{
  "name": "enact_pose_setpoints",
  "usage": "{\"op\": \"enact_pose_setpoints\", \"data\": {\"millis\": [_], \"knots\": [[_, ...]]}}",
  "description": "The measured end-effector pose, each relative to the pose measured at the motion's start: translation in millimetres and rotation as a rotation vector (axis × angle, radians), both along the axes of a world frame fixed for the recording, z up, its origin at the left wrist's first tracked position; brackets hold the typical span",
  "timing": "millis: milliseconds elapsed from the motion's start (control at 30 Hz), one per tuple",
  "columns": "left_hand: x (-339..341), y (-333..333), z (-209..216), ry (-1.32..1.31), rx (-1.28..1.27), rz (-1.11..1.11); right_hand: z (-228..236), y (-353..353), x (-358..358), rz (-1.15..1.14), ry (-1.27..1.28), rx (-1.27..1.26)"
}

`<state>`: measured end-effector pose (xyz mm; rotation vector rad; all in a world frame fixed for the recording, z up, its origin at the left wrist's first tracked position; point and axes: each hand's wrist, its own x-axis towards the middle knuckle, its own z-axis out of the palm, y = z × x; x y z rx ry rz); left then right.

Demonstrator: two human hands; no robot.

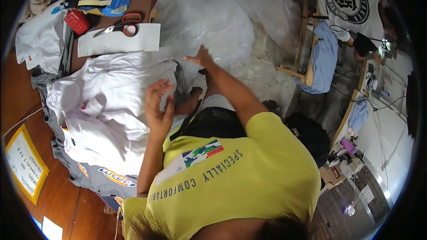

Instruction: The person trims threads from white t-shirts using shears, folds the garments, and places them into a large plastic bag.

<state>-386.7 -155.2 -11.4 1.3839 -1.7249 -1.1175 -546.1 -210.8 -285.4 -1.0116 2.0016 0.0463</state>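
My left hand (159,106) is raised beside the right edge of a pile of white shirts (104,91), its fingers loosely curled, the thumb apart and nothing in it. Farther off, my right hand (201,57) reaches out in front of a big clear plastic bag (209,20). Its thumb points left and its fingers are spread; whether it touches the plastic I cannot tell. Grey shirts (91,182) with coloured prints lie under the white ones. Black-and-red scissors (126,26) rest on a white sheet of paper (118,46) behind the pile.
A red box-shaped object (77,22) and a blue-and-yellow item (111,5) sit at the far left of the wooden table (84,213). To the right, blue cloth (324,60) hangs over a wooden frame (297,58). Beyond it is another person in a white printed shirt (351,9).
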Motion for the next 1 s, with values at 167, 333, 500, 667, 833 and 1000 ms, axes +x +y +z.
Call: {"op": "enact_pose_setpoints", "data": {"millis": [167,333,500,667,833,1000], "knots": [[-1.6,-16.9,-8.5,-0.121,0.104,-0.182,-95.5,-14.2,-20.7,-0.494,-0.281,-0.355],[7.3,-18.5,-63.0,-0.009,0.269,-0.043,101.7,-33.1,-168.6,-0.799,-0.845,-0.423],[-47.9,-62.3,-90.8,-0.446,-0.285,-0.085,186.0,-20.0,-271.2,-0.977,-0.807,-0.497],[-56.0,-116.1,-175.9,-0.686,-0.368,-0.330,182.6,-28.2,-375.0,-1.129,-0.999,-0.706],[-112.6,-195.3,-61.5,-0.075,0.335,-0.071,275.1,-30.8,-287.0,-0.722,-0.078,-1.400],[-115.2,-226.7,23.5,0.300,0.318,-0.298,290.6,-7.6,-146.7,0.074,-0.152,-1.117]]}}
